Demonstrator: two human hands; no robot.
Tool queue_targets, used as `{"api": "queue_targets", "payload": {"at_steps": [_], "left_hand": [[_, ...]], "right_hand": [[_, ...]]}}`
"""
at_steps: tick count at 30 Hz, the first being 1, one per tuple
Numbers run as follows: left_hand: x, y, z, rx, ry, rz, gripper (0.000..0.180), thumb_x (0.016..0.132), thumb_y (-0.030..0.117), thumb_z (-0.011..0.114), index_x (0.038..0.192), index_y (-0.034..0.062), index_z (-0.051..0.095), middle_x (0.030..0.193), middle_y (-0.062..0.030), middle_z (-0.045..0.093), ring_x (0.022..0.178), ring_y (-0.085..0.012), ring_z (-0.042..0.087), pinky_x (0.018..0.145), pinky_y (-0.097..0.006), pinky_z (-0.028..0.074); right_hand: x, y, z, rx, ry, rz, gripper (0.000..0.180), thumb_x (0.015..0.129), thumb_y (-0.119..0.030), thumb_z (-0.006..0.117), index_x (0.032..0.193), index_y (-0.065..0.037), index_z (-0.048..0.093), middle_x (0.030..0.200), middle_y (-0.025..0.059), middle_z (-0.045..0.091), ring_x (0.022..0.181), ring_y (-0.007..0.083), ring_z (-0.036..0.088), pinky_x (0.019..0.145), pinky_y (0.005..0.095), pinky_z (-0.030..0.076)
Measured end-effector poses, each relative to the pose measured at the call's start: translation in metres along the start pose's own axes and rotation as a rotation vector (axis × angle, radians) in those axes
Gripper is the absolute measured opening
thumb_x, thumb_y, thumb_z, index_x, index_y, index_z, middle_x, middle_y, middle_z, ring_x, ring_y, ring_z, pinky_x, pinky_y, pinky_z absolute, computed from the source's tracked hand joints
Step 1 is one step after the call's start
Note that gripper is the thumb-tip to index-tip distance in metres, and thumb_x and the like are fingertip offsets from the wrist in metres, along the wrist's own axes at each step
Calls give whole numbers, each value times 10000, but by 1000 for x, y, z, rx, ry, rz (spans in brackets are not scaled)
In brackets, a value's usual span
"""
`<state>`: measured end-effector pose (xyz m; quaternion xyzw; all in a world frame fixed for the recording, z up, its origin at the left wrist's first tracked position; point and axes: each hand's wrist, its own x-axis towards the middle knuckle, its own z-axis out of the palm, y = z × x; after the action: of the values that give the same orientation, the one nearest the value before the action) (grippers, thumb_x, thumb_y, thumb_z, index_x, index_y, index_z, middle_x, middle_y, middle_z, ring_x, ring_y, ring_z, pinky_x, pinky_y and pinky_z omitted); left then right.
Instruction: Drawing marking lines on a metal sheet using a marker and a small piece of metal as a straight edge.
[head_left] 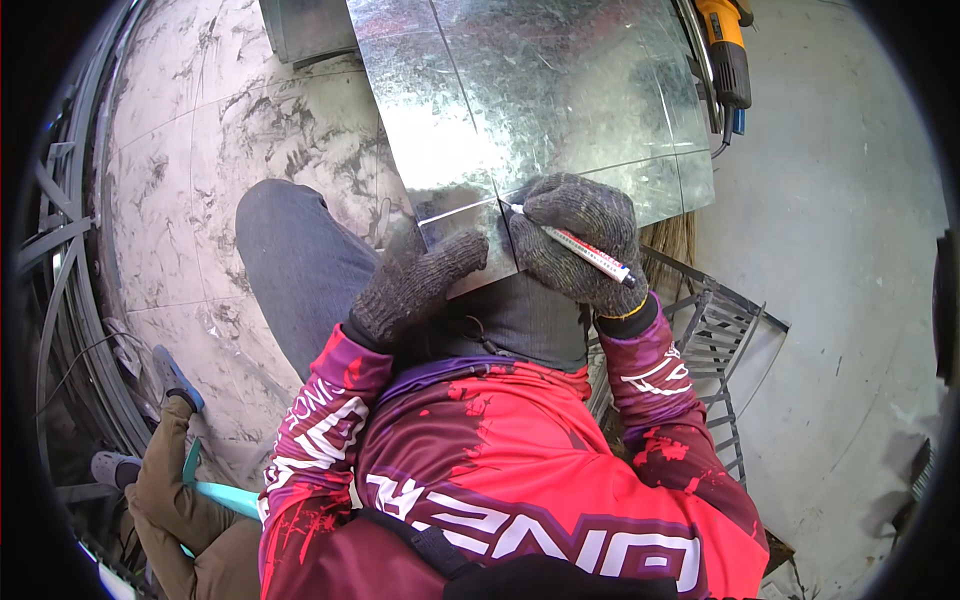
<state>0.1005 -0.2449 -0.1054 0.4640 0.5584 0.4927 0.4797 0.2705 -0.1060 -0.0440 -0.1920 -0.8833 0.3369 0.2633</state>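
My red and purple jersey [520, 400] fills the space nearest me, bold white lettering across its chest and sleeves. Beyond it, my gloved left hand [415, 285] lies at the near edge of the metal sheet [570, 90], fingers together, probably to steady it; I cannot tell whether they clamp the edge or only rest there. My gloved right hand [580, 235] is closed round a white marker [585, 253], slanted like a pen, I judge for fine control of its tip. Small print, partly red, runs along the barrel. The tip sits near a crossing of dark lines on the sheet; contact is unclear. The sheet's near corner comes over my lap, likely for easy reach. Farther off, beside its right edge, lies an orange and black power tool [727, 50], any label too small to read.
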Motion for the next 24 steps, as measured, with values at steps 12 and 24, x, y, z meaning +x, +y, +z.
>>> {"api": "queue_targets", "payload": {"at_steps": [12, 24], "left_hand": [[3, 5, 2, -140, 34, -118, 235, 918, 173, 689, 1057, -16, 677, 915, -67, 683, 803, -139, 641, 675, -312, 527], [5, 19, 0, -325, 31, -399, 234, 928, 166, 676, 1063, -25, 663, 907, -56, 672, 804, -128, 634, 672, -293, 522]], "right_hand": [[-1, -1, 0, 58, -3, 39, 242, 718, -15, 798, 865, -62, 613, 840, 145, 695, 745, 258, 712, 643, 338, 566], [-2, 0, 6, 75, 74, 45, 155, 735, -85, 754, 809, -91, 618, 711, 91, 584, 608, 282, 591, 544, 380, 466]]}}
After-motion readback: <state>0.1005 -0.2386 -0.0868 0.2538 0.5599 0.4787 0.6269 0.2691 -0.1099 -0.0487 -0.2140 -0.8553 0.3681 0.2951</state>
